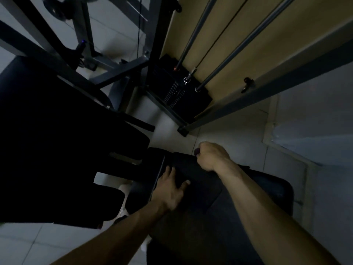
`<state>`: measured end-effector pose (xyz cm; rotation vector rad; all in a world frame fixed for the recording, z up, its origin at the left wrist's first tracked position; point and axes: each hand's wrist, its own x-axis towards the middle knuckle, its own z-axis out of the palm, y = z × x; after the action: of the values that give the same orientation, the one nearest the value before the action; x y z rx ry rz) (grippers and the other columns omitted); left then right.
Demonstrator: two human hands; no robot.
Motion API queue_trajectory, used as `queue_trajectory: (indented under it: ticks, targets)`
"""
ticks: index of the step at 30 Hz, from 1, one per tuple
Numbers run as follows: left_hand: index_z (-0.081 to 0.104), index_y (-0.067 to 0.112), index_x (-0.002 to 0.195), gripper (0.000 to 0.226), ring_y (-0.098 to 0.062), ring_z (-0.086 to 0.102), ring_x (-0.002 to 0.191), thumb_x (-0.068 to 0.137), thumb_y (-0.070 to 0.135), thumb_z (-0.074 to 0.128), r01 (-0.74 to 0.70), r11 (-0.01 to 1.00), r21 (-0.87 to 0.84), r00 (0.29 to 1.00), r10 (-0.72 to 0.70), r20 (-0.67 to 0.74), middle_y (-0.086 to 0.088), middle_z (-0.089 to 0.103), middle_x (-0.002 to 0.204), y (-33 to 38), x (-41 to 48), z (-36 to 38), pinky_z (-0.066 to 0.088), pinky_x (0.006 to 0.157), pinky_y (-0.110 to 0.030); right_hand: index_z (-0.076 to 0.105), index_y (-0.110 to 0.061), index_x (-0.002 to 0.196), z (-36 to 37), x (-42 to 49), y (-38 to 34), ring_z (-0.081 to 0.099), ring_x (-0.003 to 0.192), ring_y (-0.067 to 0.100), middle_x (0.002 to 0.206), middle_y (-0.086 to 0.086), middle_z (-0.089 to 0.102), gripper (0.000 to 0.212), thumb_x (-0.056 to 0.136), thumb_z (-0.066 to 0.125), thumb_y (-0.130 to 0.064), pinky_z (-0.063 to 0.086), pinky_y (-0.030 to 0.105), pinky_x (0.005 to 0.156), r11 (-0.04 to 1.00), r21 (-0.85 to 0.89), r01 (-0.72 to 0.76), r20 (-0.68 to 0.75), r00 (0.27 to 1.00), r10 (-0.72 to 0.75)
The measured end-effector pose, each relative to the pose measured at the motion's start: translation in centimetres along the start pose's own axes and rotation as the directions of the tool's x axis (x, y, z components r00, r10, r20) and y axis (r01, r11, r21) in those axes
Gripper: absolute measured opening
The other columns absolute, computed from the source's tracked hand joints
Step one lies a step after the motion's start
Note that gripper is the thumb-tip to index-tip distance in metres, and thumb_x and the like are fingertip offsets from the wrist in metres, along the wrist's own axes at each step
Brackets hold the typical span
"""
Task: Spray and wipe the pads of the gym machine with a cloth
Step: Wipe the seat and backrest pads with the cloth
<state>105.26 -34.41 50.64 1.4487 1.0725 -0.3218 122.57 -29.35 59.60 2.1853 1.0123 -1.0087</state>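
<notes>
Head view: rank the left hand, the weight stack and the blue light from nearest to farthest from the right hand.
1. left hand, close by, lower left.
2. weight stack, ahead, centre of view.
3. blue light, far upper left.

**Head view, single camera.**
- Position: worn on the person's head, above the gym machine (pixel 118 72).
- Facing: forward and steeply down.
- Near field: left hand (pixel 170 190) and right hand (pixel 212 155) at lower centre, close to the lens, arms entering from the bottom edge.
- Far field: weight stack (pixel 179 96) and guide rods (pixel 239 48) at upper centre, frame bars (pixel 267 92) converging toward the tiled floor (pixel 324 188).
- Coverage: wide-angle.
- Light: dim, so the dark pads (pixel 57 150) at left are poorly resolved.
</notes>
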Motion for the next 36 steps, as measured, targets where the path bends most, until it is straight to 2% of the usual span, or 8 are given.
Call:
queue_trajectory:
  ticks: [7,12,15,18,22,26,30,36]
  targets:
    - [0.011,0.041,0.162,0.072,-0.02,0.011,0.156,0.101,0.06,0.044,-0.121,0.99,0.079,0.99,0.126,-0.058,0.015,0.005,0.171,-2.8,-0.2,-0.8,0.027,0.121,-0.04,0.066,-0.009,0.107,3.1,6.0,-5.7,0.06,0.079,0.023,0.087,0.006,0.06,0.012,0.1,0.059,-0.017,0.047,0.029,0.064,0.994,-0.07,0.083,0.033,0.996,-0.081]
    - [0.047,0.034,0.151,0.053,-0.006,0.038,0.143,0.099,0.043,0.055,-0.223,0.973,-0.059,0.97,0.216,-0.108,0.017,0.04,0.157,-5.2,1.2,-2.1,0.037,0.117,-0.032,0.06,-0.012,0.088,5.5,8.8,-8.6,0.063,0.081,0.024,0.09,0.007,0.063,0.01,0.098,0.061,-0.012,0.046,0.029,0.062,0.982,-0.106,0.154,0.071,0.987,-0.147]
    - [0.062,0.028,0.138,0.044,-0.007,0.054,0.132,0.096,0.039,0.054,-0.172,0.955,-0.243,0.966,0.115,-0.233,0.012,0.059,0.142,-6.8,2.6,-3.3,0.045,0.112,-0.037,0.058,-0.017,0.117,5.2,9.5,-8.2,0.063,0.098,0.027,0.112,0.005,0.065,0.017,0.103,0.056,-0.026,0.047,0.031,0.075,0.971,0.085,0.223,-0.04,0.975,-0.22]
    - [0.049,0.024,0.15,0.053,-0.02,0.039,0.147,0.099,0.035,0.06,-0.007,0.973,-0.23,0.96,-0.058,-0.274,0.002,0.042,0.16,-8.9,4.8,-4.0,0.034,0.121,-0.04,0.05,-0.025,0.136,4.5,8.6,-6.6,0.061,0.107,0.027,0.118,0.001,0.062,0.031,0.108,0.045,-0.039,0.049,0.036,0.084,0.959,0.083,0.269,-0.109,0.96,-0.26]
    - [0.029,0.031,0.16,0.08,-0.027,0.03,0.152,0.094,0.056,0.065,0.259,0.836,-0.484,0.955,-0.296,0.0,0.0,0.023,0.168,-10.7,7.2,-3.6,0.028,0.121,-0.033,0.06,-0.028,0.132,5.1,8.7,-7.1,0.061,0.109,0.023,0.124,0.001,0.066,0.029,0.109,0.045,-0.038,0.045,0.031,0.079,0.968,-0.114,0.223,0.1,0.972,-0.212]
    - [0.028,0.032,0.161,0.087,-0.025,0.035,0.149,0.089,0.064,0.065,0.255,0.823,-0.508,0.961,-0.274,0.038,0.0,0.028,0.167,-12.2,8.4,-3.0,0.029,0.118,-0.029,0.061,-0.011,0.125,5.8,12.3,-10.2,0.059,0.096,0.025,0.121,0.01,0.065,0.029,0.106,0.054,-0.031,0.047,0.032,0.076,0.988,-0.097,0.117,0.065,0.992,-0.111]
    - [0.027,0.038,0.16,0.103,-0.019,0.037,0.148,0.075,0.083,0.062,0.246,0.855,-0.456,0.969,-0.234,0.084,0.006,0.031,0.165,-14.1,8.9,-3.2,0.03,0.12,-0.031,0.048,-0.003,0.141,7.9,17.2,-13.6,0.063,0.109,0.032,0.128,0.016,0.062,0.049,0.102,0.061,-0.03,0.048,0.032,0.077,0.994,-0.049,0.101,0.095,0.991,-0.096]
    - [0.016,0.045,0.161,0.088,-0.02,0.01,0.157,0.089,0.071,0.059,0.197,0.872,-0.449,0.98,-0.168,0.104,0.011,0.008,0.171,-14.6,8.3,-2.7,0.009,0.124,-0.032,0.054,-0.005,0.137,9.6,21.4,-15.7,0.062,0.117,0.03,0.133,0.013,0.061,0.036,0.106,0.056,-0.023,0.052,0.036,0.099,0.984,0.024,0.179,0.233,0.956,-0.179]
